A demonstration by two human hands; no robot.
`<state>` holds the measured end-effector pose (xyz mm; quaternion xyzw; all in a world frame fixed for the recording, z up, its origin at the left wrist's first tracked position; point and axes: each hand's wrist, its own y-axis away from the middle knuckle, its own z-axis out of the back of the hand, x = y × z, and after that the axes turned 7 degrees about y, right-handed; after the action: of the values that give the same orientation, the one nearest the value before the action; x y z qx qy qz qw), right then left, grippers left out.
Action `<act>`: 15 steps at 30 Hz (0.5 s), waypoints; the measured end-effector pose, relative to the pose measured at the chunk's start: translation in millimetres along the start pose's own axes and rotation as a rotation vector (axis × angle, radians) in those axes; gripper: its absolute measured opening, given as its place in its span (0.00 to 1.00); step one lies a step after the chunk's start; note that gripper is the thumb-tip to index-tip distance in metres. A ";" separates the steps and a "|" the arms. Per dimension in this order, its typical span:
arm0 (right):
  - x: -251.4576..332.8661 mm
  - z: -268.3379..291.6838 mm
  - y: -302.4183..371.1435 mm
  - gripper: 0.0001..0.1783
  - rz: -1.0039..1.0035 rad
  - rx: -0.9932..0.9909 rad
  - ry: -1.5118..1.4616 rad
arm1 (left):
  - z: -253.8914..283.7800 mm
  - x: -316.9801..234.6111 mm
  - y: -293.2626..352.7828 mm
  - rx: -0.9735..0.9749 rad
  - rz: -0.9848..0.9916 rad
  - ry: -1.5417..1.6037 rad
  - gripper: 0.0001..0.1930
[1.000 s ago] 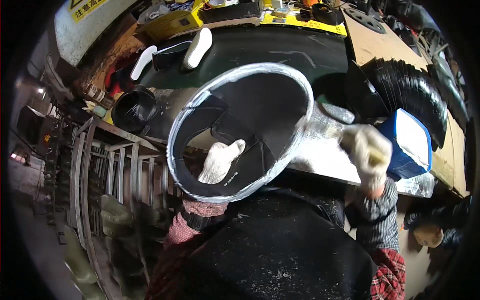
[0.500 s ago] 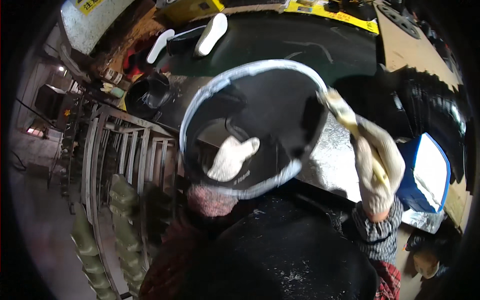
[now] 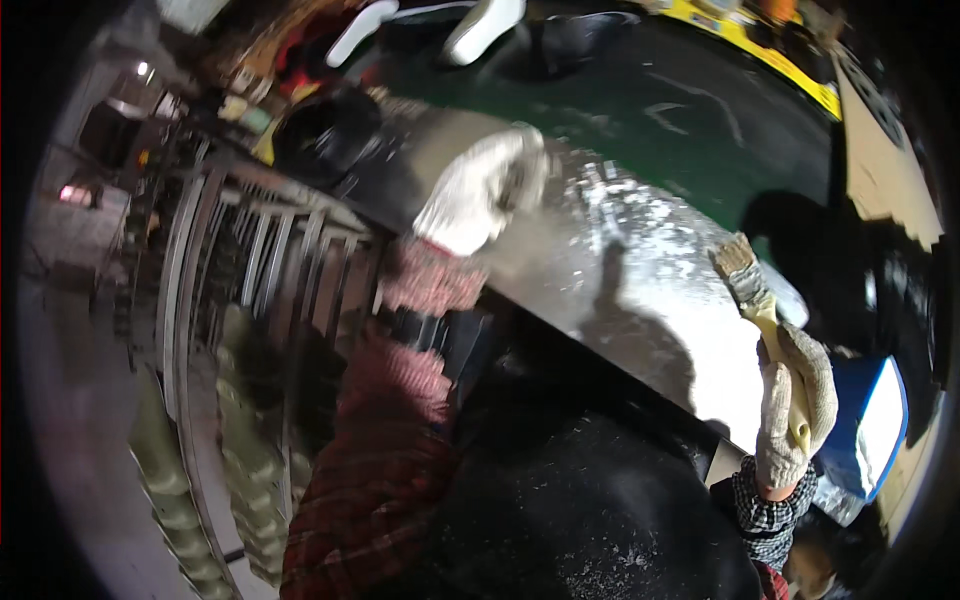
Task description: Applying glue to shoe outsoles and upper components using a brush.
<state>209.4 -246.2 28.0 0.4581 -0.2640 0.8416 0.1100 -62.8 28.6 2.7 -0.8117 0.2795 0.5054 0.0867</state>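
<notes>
My left hand (image 3: 485, 190), in a white knitted glove, hovers over the near left part of the worktop. Its fingers curve loosely apart with nothing visible between them, and motion blurs them. My right hand (image 3: 797, 405), also gloved, grips a paintbrush (image 3: 738, 262) by its pale yellow handle, bristles pointing up and left. Beside that hand stands a blue container (image 3: 868, 432) with white stuff in it. Beneath the brush lies a shiny, white-smeared metal sheet (image 3: 640, 290). Toward the far edge, a dark object (image 3: 580, 40) sits beside a white sole (image 3: 485, 30).
Another white sole (image 3: 362, 32) lies farther left. A black hollow thing (image 3: 330, 130) rests at the worktop's left end. Metal racks (image 3: 185, 290) with olive-green, boot-like forms (image 3: 245, 450) stand to my left. Black sheets (image 3: 890, 270) pile up at the right.
The black piece with the white-coated rim has left my left hand; a dark object now shows by the far soles. My right hand and brush have moved right and lower in view. The view has shifted.
</notes>
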 end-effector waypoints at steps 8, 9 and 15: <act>96.0 -105.6 4.3 0.21 0.119 0.370 -0.259 | 245.5 208.5 306.6 -0.563 0.659 0.317 0.23; 109.5 -123.0 5.6 0.21 0.096 0.368 -0.260 | 274.3 248.4 348.9 -0.588 0.666 0.139 0.25; 102.3 -210.4 -9.5 0.15 0.423 0.660 0.348 | 379.9 357.1 361.3 -0.433 0.674 -1.024 0.37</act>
<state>6.6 -129.4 23.3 0.2558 -0.0460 0.9497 -0.1745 -432.8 -240.8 -436.5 -0.3349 0.3340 0.8729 -0.1200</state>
